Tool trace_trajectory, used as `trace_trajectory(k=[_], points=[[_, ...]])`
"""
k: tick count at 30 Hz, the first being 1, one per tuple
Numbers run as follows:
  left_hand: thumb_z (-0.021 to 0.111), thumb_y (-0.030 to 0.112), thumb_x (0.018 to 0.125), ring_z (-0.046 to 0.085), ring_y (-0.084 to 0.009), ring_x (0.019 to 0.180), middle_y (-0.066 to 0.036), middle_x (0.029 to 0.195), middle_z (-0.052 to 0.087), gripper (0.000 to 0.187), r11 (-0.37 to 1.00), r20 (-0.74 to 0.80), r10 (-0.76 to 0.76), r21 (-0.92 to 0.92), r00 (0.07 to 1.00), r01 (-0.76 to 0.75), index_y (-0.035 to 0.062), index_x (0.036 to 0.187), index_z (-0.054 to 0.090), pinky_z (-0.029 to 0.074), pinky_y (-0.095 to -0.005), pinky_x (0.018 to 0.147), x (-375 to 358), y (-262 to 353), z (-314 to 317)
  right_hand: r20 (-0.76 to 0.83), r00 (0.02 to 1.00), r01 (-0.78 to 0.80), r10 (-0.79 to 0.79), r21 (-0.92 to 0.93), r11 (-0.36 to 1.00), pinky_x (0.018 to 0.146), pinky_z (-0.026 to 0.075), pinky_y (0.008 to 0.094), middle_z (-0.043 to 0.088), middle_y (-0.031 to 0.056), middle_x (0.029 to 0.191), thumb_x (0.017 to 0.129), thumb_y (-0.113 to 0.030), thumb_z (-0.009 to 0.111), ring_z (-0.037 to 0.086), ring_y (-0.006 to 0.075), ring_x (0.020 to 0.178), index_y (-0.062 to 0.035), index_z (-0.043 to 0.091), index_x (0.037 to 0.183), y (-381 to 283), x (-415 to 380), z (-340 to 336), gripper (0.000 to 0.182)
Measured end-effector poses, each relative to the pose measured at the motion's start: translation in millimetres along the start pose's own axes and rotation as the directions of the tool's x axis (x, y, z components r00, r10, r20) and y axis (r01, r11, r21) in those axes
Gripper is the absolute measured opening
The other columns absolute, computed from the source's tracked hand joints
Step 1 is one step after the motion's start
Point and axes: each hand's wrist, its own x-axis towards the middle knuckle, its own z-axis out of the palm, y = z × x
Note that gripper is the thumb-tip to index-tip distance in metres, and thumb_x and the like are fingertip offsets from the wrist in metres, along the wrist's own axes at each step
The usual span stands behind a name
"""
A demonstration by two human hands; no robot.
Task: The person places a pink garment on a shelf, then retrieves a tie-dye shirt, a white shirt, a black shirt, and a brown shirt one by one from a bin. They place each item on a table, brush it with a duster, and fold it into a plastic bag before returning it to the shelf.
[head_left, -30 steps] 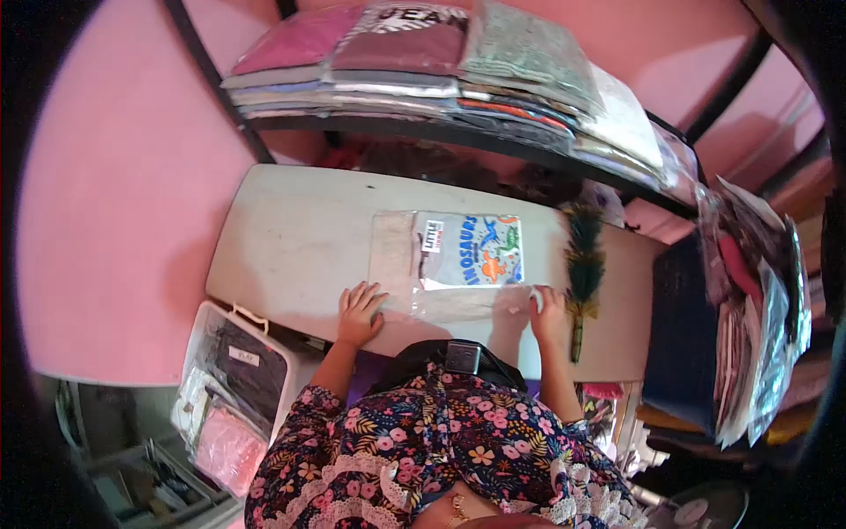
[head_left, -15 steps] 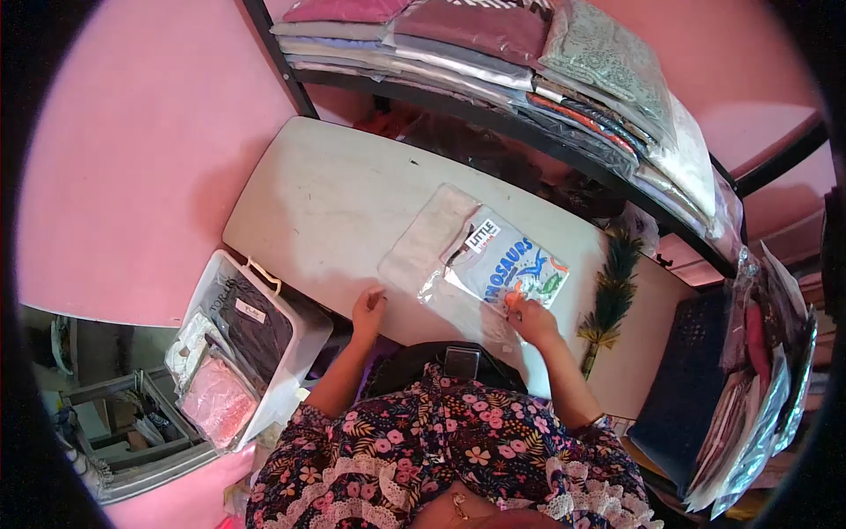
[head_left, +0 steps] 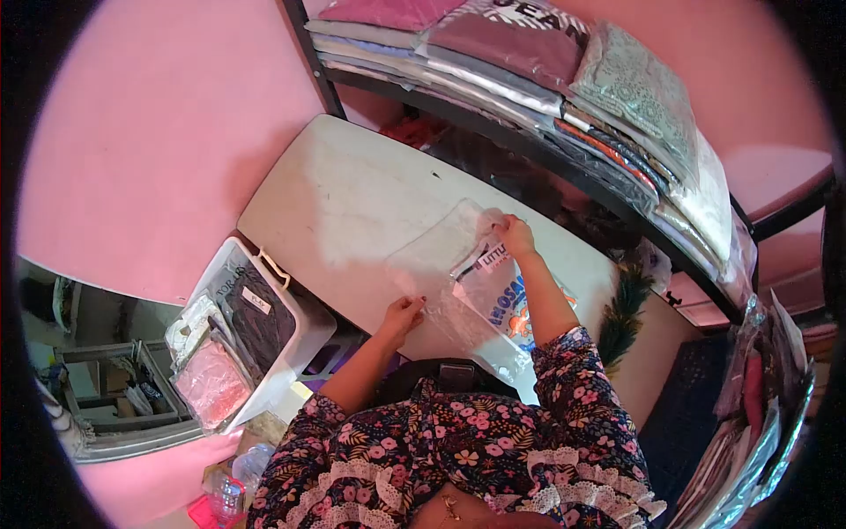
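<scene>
A folded grey children's T-shirt [head_left: 483,289] with blue "DINOSAURS" lettering lies inside a clear plastic bag [head_left: 430,247] on the table. The bag's empty end stretches left, past a "LITTLE" label [head_left: 495,257] near the collar. At the bag's near-left edge, my left hand [head_left: 404,317] is closed in a pinch on the thin plastic. My right hand [head_left: 514,236] reaches over the shirt and grips the bag's far edge with closed fingers. My right forearm and sleeve hide part of the print.
The white table [head_left: 326,194] meets a black rack [head_left: 502,128] stacked with bagged clothes. To the left, a white bin [head_left: 304,339] holds packaged garments. A dark green tinsel-like sprig [head_left: 624,309] lies right, near more bagged clothes [head_left: 749,432].
My right hand has moved from the shirt's near edge to the bag's far edge. My left hand has come right and taken hold of the plastic. The camera view has shifted slightly.
</scene>
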Motion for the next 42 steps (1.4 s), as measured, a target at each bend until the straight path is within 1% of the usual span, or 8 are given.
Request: trace_trajectory(k=[7, 9, 13, 17, 19, 32, 37, 42], points=[[0.047, 0.016, 0.094, 0.059, -0.0181, 0.091, -0.006, 0.106, 0.058, 0.018, 0.923, 0.021, 0.230, -0.321, 0.973, -0.211, 0.0076, 0.109, 0.052, 0.049, -0.0326, 0.080, -8, 34, 31, -0.003, 0.990, 0.135, -0.142, 0.347, 0.928, 0.063, 0.048, 0.0307, 0.065, 0.0072, 0.072, 0.077, -0.017, 0.068, 0.060, 0.0187, 0.065, -0.0044, 0.064, 0.087, 13, 0, -42, 0.017], [0.045, 0.016, 0.095, 0.058, -0.0208, 0.098, -0.009, 0.109, 0.057, 0.013, 0.912, -0.044, 0.406, -0.037, 0.913, -0.408, 0.0073, 0.105, 0.049, 0.048, -0.0338, 0.084, -2, 59, 30, -0.089, 0.981, 0.186, -0.171, 0.662, 0.726, 0.062, 0.045, 0.0252, 0.062, 0.0016, 0.073, 0.080, -0.009, 0.064, 0.056, 0.0096, 0.066, -0.0029, 0.061, 0.084, 1, -9, -86, 0.008], [0.045, 0.005, 0.093, 0.055, -0.0110, 0.091, -0.006, 0.098, 0.058, 0.007, 0.441, 0.230, 0.878, -0.046, 0.421, -0.896, 0.0050, 0.100, 0.047, 0.045, -0.0275, 0.081, -14, 136, 31, -0.255, 0.908, 0.415, -0.332, 0.652, 0.634, 0.068, 0.044, 0.0216, 0.061, -0.0013, 0.082, 0.085, -0.002, 0.059, 0.054, 0.0067, 0.074, -0.0035, 0.059, 0.086, -34, -59, -193, 0.001], [0.049, 0.000, 0.089, 0.058, -0.0150, 0.094, -0.007, 0.097, 0.061, 0.012, 0.333, 0.325, 0.879, 0.103, 0.348, -0.937, 0.0058, 0.100, 0.047, 0.042, -0.0312, 0.088, -62, 162, 24, -0.326, 0.892, 0.448, -0.312, 0.556, 0.701, 0.072, 0.045, 0.0254, 0.063, 0.0027, 0.083, 0.079, -0.001, 0.064, 0.057, 0.0112, 0.077, -0.0027, 0.060, 0.083, -18, -121, -212, 0.005], [0.054, -0.006, 0.082, 0.059, -0.0210, 0.097, -0.008, 0.098, 0.063, 0.023, -0.304, 0.681, 0.730, 0.257, -0.052, -0.917, 0.0063, 0.101, 0.051, 0.042, -0.0348, 0.090, -60, 163, 9, -0.343, 0.734, 0.638, -0.586, 0.051, 0.769, 0.075, 0.046, 0.0309, 0.064, 0.0062, 0.085, 0.072, 0.002, 0.067, 0.059, 0.0199, 0.080, -0.0042, 0.062, 0.081, -14, -152, -199, 0.012], [0.058, 0.006, 0.080, 0.062, -0.0276, 0.090, -0.009, 0.095, 0.065, 0.014, -0.127, 0.805, 0.506, 0.426, 0.311, -0.896, 0.0049, 0.093, 0.064, 0.050, -0.0330, 0.080, 24, 34, -54, -0.246, 0.922, 0.322, -0.300, 0.052, 0.945, 0.072, 0.049, 0.0374, 0.064, 0.0103, 0.082, 0.073, -0.007, 0.062, 0.058, 0.0293, 0.079, -0.0071, 0.063, 0.081, 70, -231, -3, 0.008], [0.065, 0.009, 0.077, 0.060, -0.0320, 0.082, -0.011, 0.091, 0.063, 0.021, 0.265, 0.444, 0.510, 0.734, 0.736, -0.626, 0.0047, 0.098, 0.062, 0.050, -0.0368, 0.074, 49, 38, -41, -0.090, 0.969, -0.205, 0.230, 0.223, 0.953, 0.063, 0.049, 0.0439, 0.065, 0.0151, 0.080, 0.078, -0.020, 0.065, 0.062, 0.0358, 0.071, -0.0073, 0.056, 0.091, 49, -211, -9, 0.020], [0.065, 0.008, 0.074, 0.054, -0.0287, 0.101, -0.011, 0.112, 0.055, 0.039, -0.118, 0.448, 0.705, 0.839, 0.549, -0.532, 0.0108, 0.112, 0.056, 0.046, -0.0378, 0.084, 8, 57, -3, -0.373, 0.928, -0.008, -0.021, -0.075, 0.997, 0.067, 0.047, 0.0405, 0.060, 0.0098, 0.095, 0.073, -0.018, 0.068, 0.058, 0.0316, 0.089, -0.0106, 0.052, 0.095, 40, -213, -8, 0.028]])
